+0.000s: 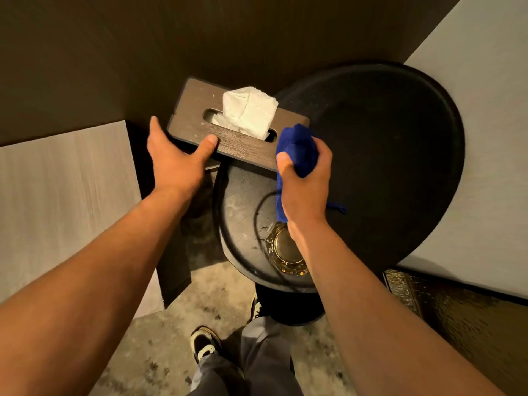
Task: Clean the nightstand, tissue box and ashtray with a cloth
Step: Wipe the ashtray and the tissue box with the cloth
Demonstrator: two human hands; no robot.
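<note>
A dark wooden tissue box (197, 112) with a white tissue (248, 111) sticking out of its slot is held above the nightstand. My left hand (177, 161) grips its near left corner, thumb on top. My right hand (305, 181) is closed on a bunched blue cloth (297, 147), which touches the box's right end. The round black nightstand has a large upper top (385, 155) and a smaller dusty lower tier (240, 207). A glass ashtray (285, 250) stands on the lower tier, partly hidden by my right forearm.
A dark wall (171, 52) runs behind the nightstand. A light bed surface (63, 195) lies to the left and another light surface (485, 138) to the right. My shoes (204, 342) and trouser legs stand on the speckled floor (183, 324) below.
</note>
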